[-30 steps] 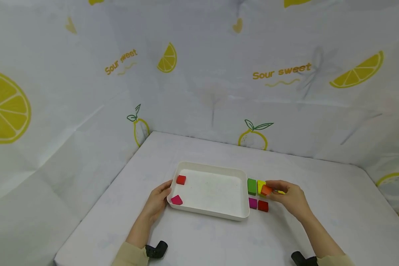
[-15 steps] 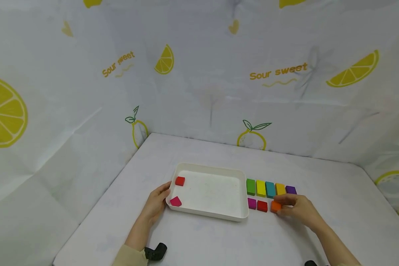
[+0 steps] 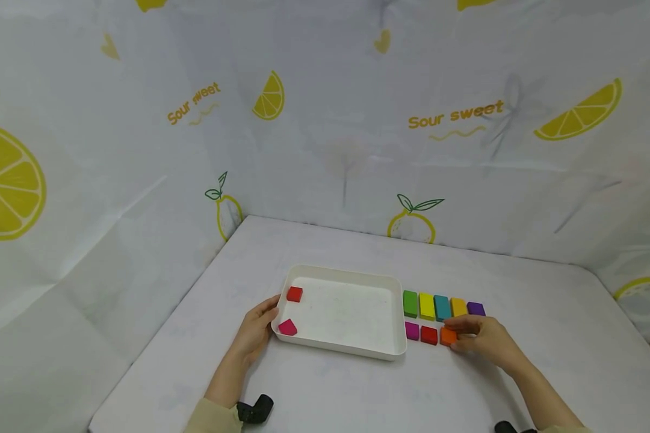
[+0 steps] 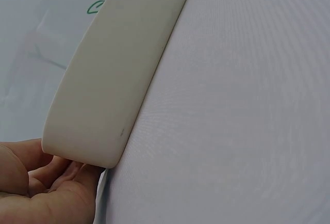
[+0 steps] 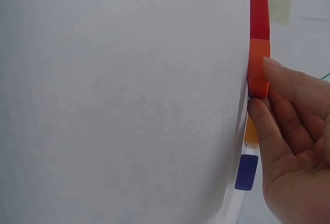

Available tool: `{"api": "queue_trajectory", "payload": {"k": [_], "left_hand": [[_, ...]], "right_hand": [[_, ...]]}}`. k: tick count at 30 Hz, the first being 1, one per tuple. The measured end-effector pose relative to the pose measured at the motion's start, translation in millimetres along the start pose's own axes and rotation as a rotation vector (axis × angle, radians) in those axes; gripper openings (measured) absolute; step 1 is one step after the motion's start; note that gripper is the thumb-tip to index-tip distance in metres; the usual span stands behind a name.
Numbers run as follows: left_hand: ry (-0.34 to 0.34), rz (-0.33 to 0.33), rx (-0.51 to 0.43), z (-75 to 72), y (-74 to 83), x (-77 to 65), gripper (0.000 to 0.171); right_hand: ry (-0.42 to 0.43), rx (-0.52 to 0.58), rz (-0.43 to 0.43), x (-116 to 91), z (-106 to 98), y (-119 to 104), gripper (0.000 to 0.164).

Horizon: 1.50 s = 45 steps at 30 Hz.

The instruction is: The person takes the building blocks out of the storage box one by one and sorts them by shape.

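At its left end, the white tray [image 3: 341, 346] is held by my left hand [image 3: 256, 328], whose fingers lie at the corner in the left wrist view. A red block [image 3: 295, 294] and a pink block [image 3: 287, 327] lie inside the tray. My right hand [image 3: 487, 341] pinches an orange block [image 3: 448, 337] that sits on the table at the right end of the front row. Beside it stand a dark red block [image 3: 429, 335] and a magenta block [image 3: 411, 331]. In the right wrist view, the thumb and a fingertip touch the orange block [image 5: 259, 64].
Behind the front row runs a back row: a green block [image 3: 410, 304], a yellow block [image 3: 427, 307], a teal block [image 3: 442, 308], an amber block [image 3: 458, 307] and a purple block [image 3: 476, 308]. A lemon-printed sheet [image 3: 325, 138] hangs behind the white table [image 3: 325, 391].
My right hand has carried the orange block from above the back row down to the front row, then slightly left toward the dark red block. The left hand stays at the tray.
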<state>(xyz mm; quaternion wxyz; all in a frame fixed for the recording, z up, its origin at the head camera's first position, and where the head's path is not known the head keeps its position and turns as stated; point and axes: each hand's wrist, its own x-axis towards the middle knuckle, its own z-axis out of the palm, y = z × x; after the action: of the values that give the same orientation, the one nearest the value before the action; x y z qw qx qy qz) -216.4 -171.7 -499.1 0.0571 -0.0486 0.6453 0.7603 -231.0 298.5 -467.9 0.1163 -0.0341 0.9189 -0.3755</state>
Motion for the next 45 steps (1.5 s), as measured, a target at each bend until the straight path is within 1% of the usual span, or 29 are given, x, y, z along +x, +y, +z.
{"api": "queue_trajectory", "payload": {"k": [6, 11, 14, 19, 23, 26, 28, 33, 36, 39, 45], "left_hand": [[-0.009, 0.003, -0.004, 0.2, 0.1, 0.5, 0.047], [-0.004, 0.003, 0.008, 0.4, 0.1, -0.3, 0.047], [-0.003, 0.001, 0.012, 0.3, 0.2, -0.4, 0.047], [0.005, -0.001, 0.016, 0.3, 0.4, 0.3, 0.047], [0.01, -0.004, 0.01, 0.4, 0.5, 1.3, 0.047], [0.011, -0.005, 0.007, 0.5, 0.6, 1.2, 0.047], [0.008, -0.004, 0.006, 0.7, 0.6, 0.8, 0.047], [0.001, -0.006, 0.005, 1.3, 0.9, -0.3, 0.047], [0.0, -0.006, 0.007, 1.5, 0.9, -0.9, 0.047], [-0.002, -0.008, 0.004, 1.7, 1.4, -1.4, 0.047], [-0.007, -0.011, 0.002, 1.7, 2.1, -2.0, 0.047]], "right_hand": [[0.0, 0.002, 0.018, -0.4, -0.8, -0.8, 0.051], [-0.005, 0.009, 0.001, -1.5, -1.0, -0.8, 0.05], [-0.007, -0.006, -0.021, -3.5, -2.7, -3.2, 0.049], [0.029, 0.017, -0.055, -8.5, -10.0, -17.8, 0.048], [0.064, 0.06, -0.106, -8.5, -11.0, -37.7, 0.048], [0.06, 0.097, -0.168, -6.4, -2.6, -57.8, 0.046], [0.038, 0.139, -0.205, -5.2, 5.6, -72.8, 0.046], [-0.056, 0.279, -0.317, 2.3, 29.5, -108.3, 0.044], [-0.116, 0.328, -0.385, 9.2, 46.5, -127.0, 0.041], [-0.157, 0.355, -0.42, 16.2, 65.0, -143.7, 0.04], [-0.206, 0.381, -0.438, 30.1, 100.4, -171.6, 0.038]]}}
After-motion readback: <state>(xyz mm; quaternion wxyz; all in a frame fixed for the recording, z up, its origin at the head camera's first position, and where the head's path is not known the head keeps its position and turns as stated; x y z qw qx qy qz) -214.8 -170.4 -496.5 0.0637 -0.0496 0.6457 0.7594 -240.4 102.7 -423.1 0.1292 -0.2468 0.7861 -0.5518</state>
